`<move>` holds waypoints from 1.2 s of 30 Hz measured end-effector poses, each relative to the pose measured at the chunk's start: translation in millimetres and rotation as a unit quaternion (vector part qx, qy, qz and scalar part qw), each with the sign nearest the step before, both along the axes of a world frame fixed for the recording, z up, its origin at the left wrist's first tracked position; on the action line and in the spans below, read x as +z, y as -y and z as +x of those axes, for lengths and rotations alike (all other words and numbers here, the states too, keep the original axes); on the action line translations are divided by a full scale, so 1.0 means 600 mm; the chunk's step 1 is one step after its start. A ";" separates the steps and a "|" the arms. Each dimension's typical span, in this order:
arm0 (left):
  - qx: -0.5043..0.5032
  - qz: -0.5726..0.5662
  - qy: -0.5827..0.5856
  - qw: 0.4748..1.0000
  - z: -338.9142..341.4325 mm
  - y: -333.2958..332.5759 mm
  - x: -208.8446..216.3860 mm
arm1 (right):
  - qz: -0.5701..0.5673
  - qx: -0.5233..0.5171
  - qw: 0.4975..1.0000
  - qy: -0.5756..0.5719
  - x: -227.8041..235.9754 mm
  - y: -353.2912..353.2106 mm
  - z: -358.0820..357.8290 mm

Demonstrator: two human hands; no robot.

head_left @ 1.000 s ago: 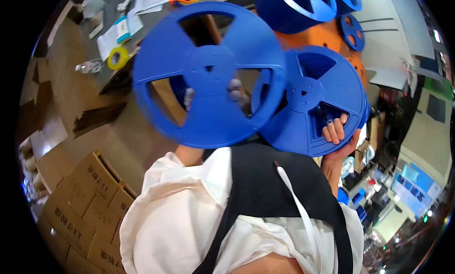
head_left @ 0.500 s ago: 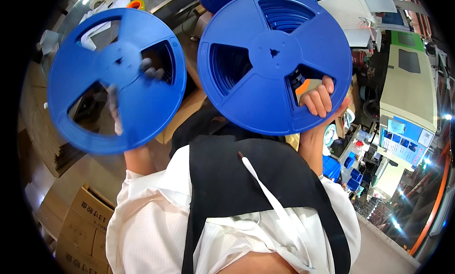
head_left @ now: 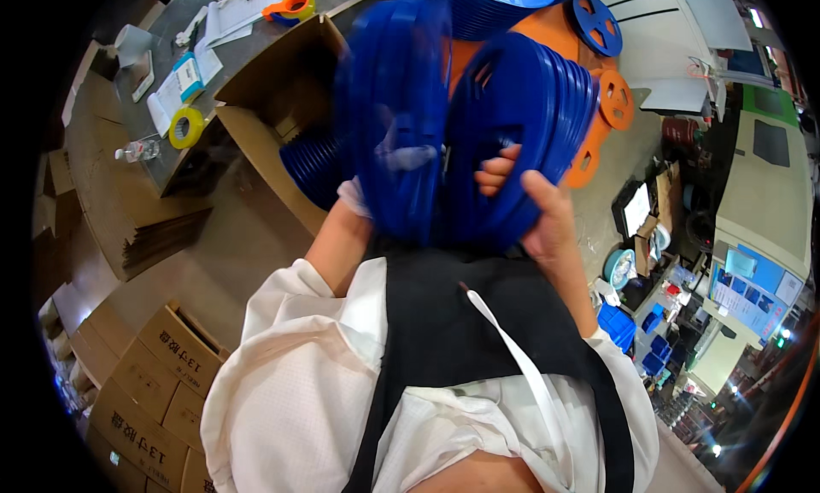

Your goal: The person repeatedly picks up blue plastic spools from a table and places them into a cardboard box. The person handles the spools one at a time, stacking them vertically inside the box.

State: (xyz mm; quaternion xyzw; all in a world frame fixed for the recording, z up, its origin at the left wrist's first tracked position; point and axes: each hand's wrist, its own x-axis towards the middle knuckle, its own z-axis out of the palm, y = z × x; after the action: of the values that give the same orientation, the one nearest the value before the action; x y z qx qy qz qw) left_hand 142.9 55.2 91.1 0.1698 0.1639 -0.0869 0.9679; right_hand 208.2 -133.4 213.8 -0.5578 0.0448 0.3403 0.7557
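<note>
Two stacks of blue plastic reels stand nearly edge-on in front of my chest, side by side. My left hand (head_left: 405, 157), in a pale glove and blurred, grips the left reel stack (head_left: 393, 66) with fingers through an opening. Around the rim of the right reel stack (head_left: 564, 109) my right hand (head_left: 540, 204) is closed, its fingers reaching in through a cut-out and its thumb outside. Just left of the left stack is an open cardboard box (head_left: 272, 156), with more blue reels (head_left: 314, 170) inside.
Beyond my hands, a tall pile of blue reels (head_left: 487, 15) stands near orange reels (head_left: 617, 100) and a single blue reel (head_left: 595, 23). A grey table (head_left: 243, 53) at far left carries a tape dispenser (head_left: 290, 6), yellow tape (head_left: 185, 128) and a bottle (head_left: 137, 151). Cartons (head_left: 154, 373) stand lower left.
Both reel stacks have turned from face-on to nearly edge-on. The left one has moved right, closer to the other. The open box and its reels now show more fully.
</note>
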 end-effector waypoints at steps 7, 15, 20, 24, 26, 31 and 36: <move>0.093 -0.267 0.152 0.947 -0.076 -0.059 0.008 | 0.122 -0.064 0.990 -0.023 -0.021 0.068 0.019; 0.116 -0.343 0.224 0.905 -0.079 -0.049 -0.043 | 0.161 -0.035 0.986 -0.015 -0.035 0.092 0.018; 0.152 -0.270 0.224 0.924 -0.092 -0.054 -0.049 | 0.204 0.003 0.979 0.002 -0.032 0.100 0.018; 0.203 -0.211 0.204 0.934 -0.116 -0.105 -0.074 | 0.299 0.028 0.954 -0.001 -0.042 0.101 0.025; 0.218 -0.194 0.201 0.935 -0.121 -0.145 -0.088 | 0.335 0.014 0.942 0.003 -0.050 0.090 0.024; 0.255 -0.132 0.168 0.943 -0.158 -0.213 -0.117 | 0.410 0.016 0.912 0.008 -0.069 0.074 0.032; 0.263 -0.045 0.088 0.960 -0.165 -0.214 -0.123 | 0.428 0.013 0.903 -0.024 -0.070 0.073 0.042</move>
State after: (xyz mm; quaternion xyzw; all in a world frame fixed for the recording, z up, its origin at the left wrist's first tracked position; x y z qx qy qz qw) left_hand 44.1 183.7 17.2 0.0837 0.1132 0.1784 0.9738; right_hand 233.1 -177.3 172.0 -0.1724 -0.0943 0.3501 0.9158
